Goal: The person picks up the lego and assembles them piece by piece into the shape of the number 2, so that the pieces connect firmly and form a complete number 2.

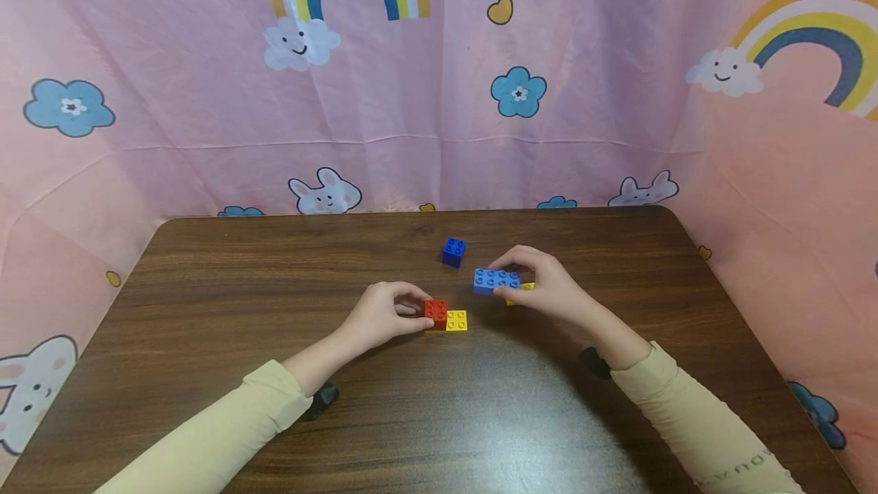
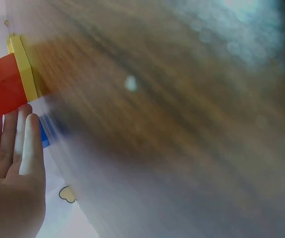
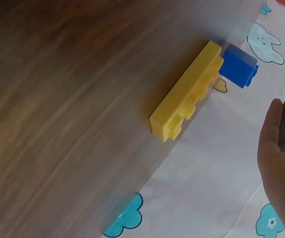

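My left hand (image 1: 379,317) pinches a red brick (image 1: 435,312) between thumb and fingers. That red brick sits over the left part of a flat yellow brick (image 1: 456,320), whose right studs show. In the left wrist view the red brick (image 2: 4,87) rests against the yellow brick (image 2: 25,67). My right hand (image 1: 549,284) holds a long light-blue brick (image 1: 496,280) above the table, studs up. Partly hidden behind the right hand lies another yellow brick (image 1: 527,287); the right wrist view shows this long yellow brick (image 3: 189,91) whole on the table.
A small dark-blue brick (image 1: 453,251) stands farther back, between the two hands. The brown wooden table (image 1: 274,250) ends at a pink patterned curtain (image 1: 439,97) behind and at both sides. Dark wrist devices hang under both forearms.
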